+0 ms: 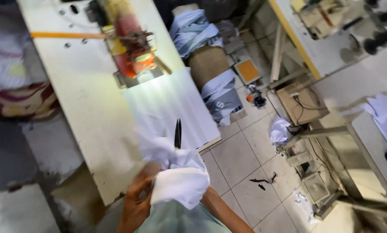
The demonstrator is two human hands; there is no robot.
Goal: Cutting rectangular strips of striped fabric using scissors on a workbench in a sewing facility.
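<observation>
Crumpled white cloth piece (178, 181) is being gripped by left hand (135, 203) near dark scissors (177, 133); right hand is hidden, trimming seemingly unfinished.

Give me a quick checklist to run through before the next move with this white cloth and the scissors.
1. Grip on white cloth: left hand holds it from the left; ok.
2. Right hand: hidden behind the cloth, only the forearm shows; cannot tell.
3. Scissors: blades closed, pointing away from the body; ok.
4. Who grips the scissors: handles hidden; cannot tell.
5. Sewing machine on the table: apart from both hands; ok.
6. Sharpness of view: blurred; not ok.
</observation>
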